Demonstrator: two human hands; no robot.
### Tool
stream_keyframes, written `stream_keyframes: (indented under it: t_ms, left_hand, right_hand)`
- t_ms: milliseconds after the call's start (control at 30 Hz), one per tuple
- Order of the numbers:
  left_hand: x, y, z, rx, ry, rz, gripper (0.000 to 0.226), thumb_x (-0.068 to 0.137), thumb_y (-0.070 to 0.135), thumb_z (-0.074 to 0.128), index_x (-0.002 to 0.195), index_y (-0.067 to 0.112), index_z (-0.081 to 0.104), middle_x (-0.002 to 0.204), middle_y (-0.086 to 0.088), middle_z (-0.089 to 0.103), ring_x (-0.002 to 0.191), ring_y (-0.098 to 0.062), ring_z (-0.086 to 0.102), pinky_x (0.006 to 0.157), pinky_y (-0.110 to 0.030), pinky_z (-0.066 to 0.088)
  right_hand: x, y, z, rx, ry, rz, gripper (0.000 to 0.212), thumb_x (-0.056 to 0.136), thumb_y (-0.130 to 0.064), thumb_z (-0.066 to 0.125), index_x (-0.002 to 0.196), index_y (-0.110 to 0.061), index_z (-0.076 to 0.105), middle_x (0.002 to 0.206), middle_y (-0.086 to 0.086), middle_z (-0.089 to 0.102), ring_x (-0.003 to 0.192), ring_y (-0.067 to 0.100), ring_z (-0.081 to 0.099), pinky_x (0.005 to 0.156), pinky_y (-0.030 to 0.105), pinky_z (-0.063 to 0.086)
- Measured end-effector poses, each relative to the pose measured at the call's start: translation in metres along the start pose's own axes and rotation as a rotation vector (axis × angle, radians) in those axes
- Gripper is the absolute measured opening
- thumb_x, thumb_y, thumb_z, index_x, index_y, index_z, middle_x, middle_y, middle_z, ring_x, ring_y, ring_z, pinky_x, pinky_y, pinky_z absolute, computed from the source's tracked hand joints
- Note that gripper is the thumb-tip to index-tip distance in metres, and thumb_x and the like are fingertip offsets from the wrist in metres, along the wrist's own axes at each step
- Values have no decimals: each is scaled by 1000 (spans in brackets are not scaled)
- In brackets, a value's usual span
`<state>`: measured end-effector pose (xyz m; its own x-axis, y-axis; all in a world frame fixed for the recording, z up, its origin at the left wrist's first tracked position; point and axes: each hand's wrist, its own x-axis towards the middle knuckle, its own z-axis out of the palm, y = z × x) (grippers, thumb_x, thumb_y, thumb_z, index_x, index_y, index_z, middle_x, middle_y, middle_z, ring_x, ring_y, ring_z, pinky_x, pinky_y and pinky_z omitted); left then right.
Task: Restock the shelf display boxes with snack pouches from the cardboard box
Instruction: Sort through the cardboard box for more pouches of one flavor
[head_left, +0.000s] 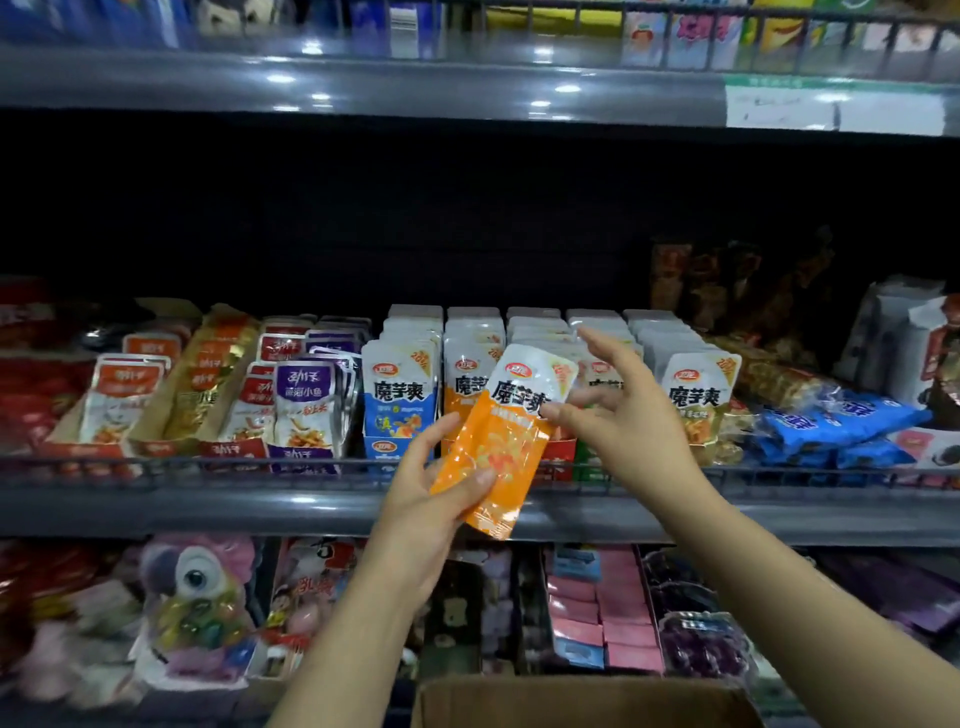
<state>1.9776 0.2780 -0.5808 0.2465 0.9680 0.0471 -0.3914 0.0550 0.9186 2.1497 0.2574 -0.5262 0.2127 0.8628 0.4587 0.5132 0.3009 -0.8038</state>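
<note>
My left hand (434, 488) grips an orange and white snack pouch (511, 431) by its lower half, holding it tilted in front of the middle shelf. My right hand (621, 400) hovers just right of the pouch with fingers spread, its thumb at the pouch's right edge. Behind them stand display boxes of the same brand: a blue row (399, 395), an orange row (467, 364) and a brownish row (698, 389). The open cardboard box (582, 701) sits at the bottom centre below my arms; its contents are not visible.
A wire rail (208, 465) runs along the middle shelf's front edge. Red and purple fish-snack boxes (304, 400) fill the left, blue packets (836, 421) the right. A toy and small packets crowd the lower shelf (197, 597). The upper shelf (467, 83) overhangs.
</note>
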Motion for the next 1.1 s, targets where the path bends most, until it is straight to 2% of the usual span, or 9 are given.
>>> stream_keyframes:
  t_ms: [167,300,400,500,633,733,800,1000,1100]
  left_hand:
    - [18,-8,-4,462,160,283,44,84,17,69,119,36,52,114,8,61,90,0,65,69,-12,51]
    - [29,-28,-18,1020,258,544,56,92,28,57,144,23,36,138,14,31,129,-3,31,111,-29,29]
    - [38,-39,-21,1344,153,465,61,98,41,39,151,30,9,153,19,-6,138,2,-11,115,-33,-8]
    - [44,-44,-21,1533,109,436,63,100,45,28,150,29,-6,148,16,-27,133,0,-27,112,-33,-13]
    - [48,-53,-23,1568,115,445,62,98,49,18,152,25,-3,152,10,-22,138,-7,-23,116,-42,-9]
    - [50,-58,-26,1636,156,515,70,87,52,6,151,23,-1,156,6,-15,141,-9,-20,111,-44,-10]
    - [49,-62,-29,1615,125,501,70,84,53,1,147,25,-13,154,6,-21,138,-7,-28,109,-43,-16]
    - [30,-59,-25,1486,123,476,68,88,55,6,149,29,-4,157,8,-13,139,-2,-23,112,-36,-16]
    - [5,-58,-19,1321,118,450,55,100,43,30,150,31,12,152,19,-2,138,3,-10,112,-26,-12]
  right_hand:
    - [40,-14,18,50,-64,61,43,82,-9,71,118,-23,50,86,-12,63,74,1,63,69,26,58]
    - [78,-18,36,-77,52,-127,35,84,-8,69,106,-26,48,86,-12,61,76,4,62,63,23,55]
    - [96,-16,51,-246,41,-197,34,86,-8,65,114,-21,51,87,-8,60,71,6,58,51,16,44]
    - [103,-7,64,-512,-60,-224,40,84,-11,68,120,-18,52,97,3,62,85,18,60,64,25,44]
    - [105,4,67,-954,-37,-252,38,81,-38,70,117,-27,63,118,0,63,114,23,47,91,33,36]
    - [106,6,62,-1066,-64,-238,38,83,-45,65,119,-34,63,123,-3,59,119,24,39,94,35,28]
    - [106,6,58,-1039,-85,-218,39,85,-48,61,122,-35,62,123,-4,59,121,24,37,96,35,27]
    - [83,3,41,-795,-20,-295,41,88,-49,56,122,-27,63,113,-1,68,121,24,43,101,36,26]
    - [50,8,27,-630,60,-388,35,86,-40,64,116,-23,67,107,-2,70,110,23,52,94,34,30]
